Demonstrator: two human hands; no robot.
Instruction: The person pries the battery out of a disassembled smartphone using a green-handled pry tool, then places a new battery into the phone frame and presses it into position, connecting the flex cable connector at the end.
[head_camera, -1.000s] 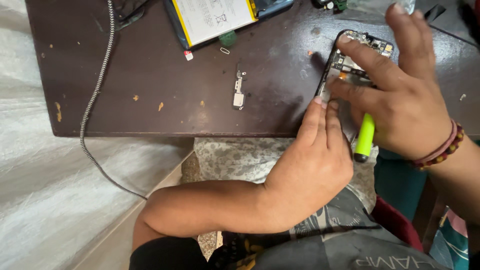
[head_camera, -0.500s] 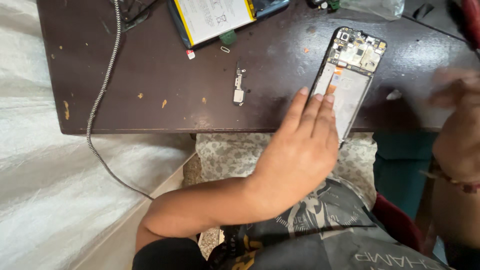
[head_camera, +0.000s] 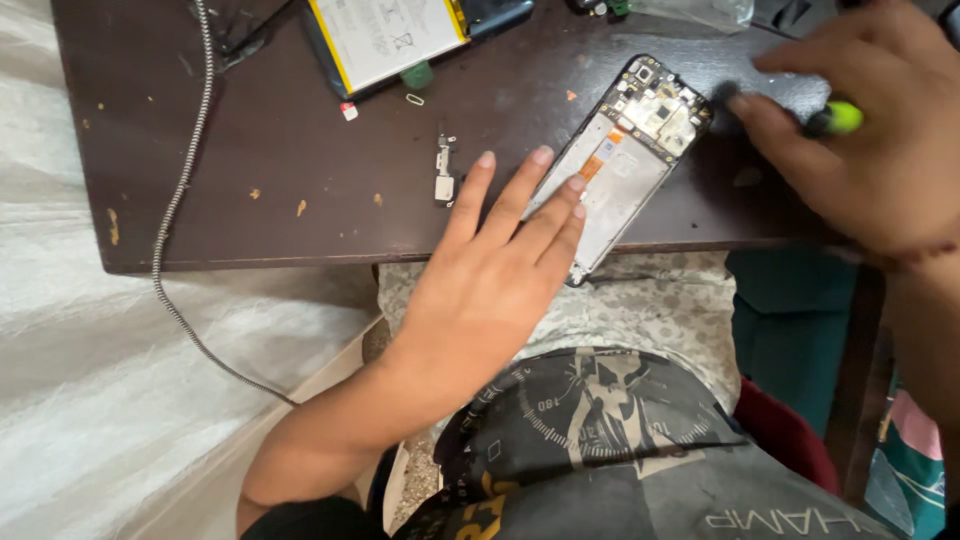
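An opened phone body (head_camera: 630, 160) with bare circuit parts lies tilted on the dark wooden table (head_camera: 300, 130), its lower end jutting over the front edge. My left hand (head_camera: 490, 270) lies flat with fingers spread, its fingertips resting on the phone's lower left side. My right hand (head_camera: 870, 140) is to the right of the phone, closed around a small tool with a yellow-green handle (head_camera: 838, 118); the tool's tip is hidden.
A small metal part (head_camera: 444, 176) lies left of my fingers. A flat battery pack with a white label (head_camera: 385, 35) rests at the table's back edge. A grey braided cable (head_camera: 185, 180) runs down the left side and off the table.
My right hand let go of the phone's top, swung out to the right, and is now back beside the phone with the yellow-green tool. My left hand spread flat and slid a little left.
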